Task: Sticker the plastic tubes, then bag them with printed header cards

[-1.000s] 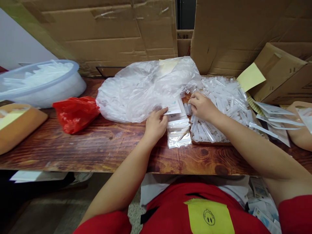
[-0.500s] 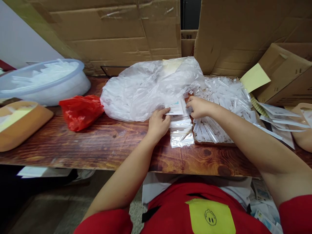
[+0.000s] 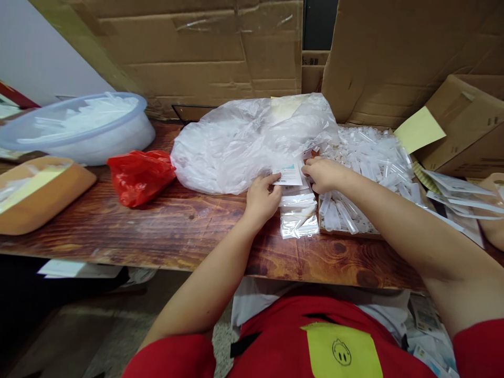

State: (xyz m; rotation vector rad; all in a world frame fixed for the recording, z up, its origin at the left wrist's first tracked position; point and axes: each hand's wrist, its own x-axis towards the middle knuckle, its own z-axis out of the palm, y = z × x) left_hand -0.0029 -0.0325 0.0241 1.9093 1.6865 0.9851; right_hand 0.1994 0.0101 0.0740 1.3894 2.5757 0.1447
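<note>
My left hand (image 3: 263, 199) rests at the left edge of a small white printed packet (image 3: 290, 175), with bent fingers closed on that edge. Beneath the packet lies an overlapping stack of clear plastic sleeves (image 3: 299, 223) on the wooden table. My right hand (image 3: 323, 175) is curled at the packet's right side, fingertips pinched together. Whatever may be between them is too small or hidden to name. Below the right wrist is a shallow cardboard tray (image 3: 350, 232) full of clear plastic tubes (image 3: 368, 152). A large translucent bag (image 3: 224, 149) of white pieces lies behind my left hand.
A red plastic bag (image 3: 139, 178), an orange bin (image 3: 47, 197) and a pale blue tub (image 3: 129, 131) stand leftward. Cardboard sheets (image 3: 189, 68) rise behind. At right, another person's hand (image 3: 494, 231) is near printed packets (image 3: 460, 186), below a cardboard box (image 3: 459, 126).
The view has shifted a little, so the table's things appear farther right. My right hand's fingertips have come closer to the printed packet's right edge. My left hand stays at its left edge.
</note>
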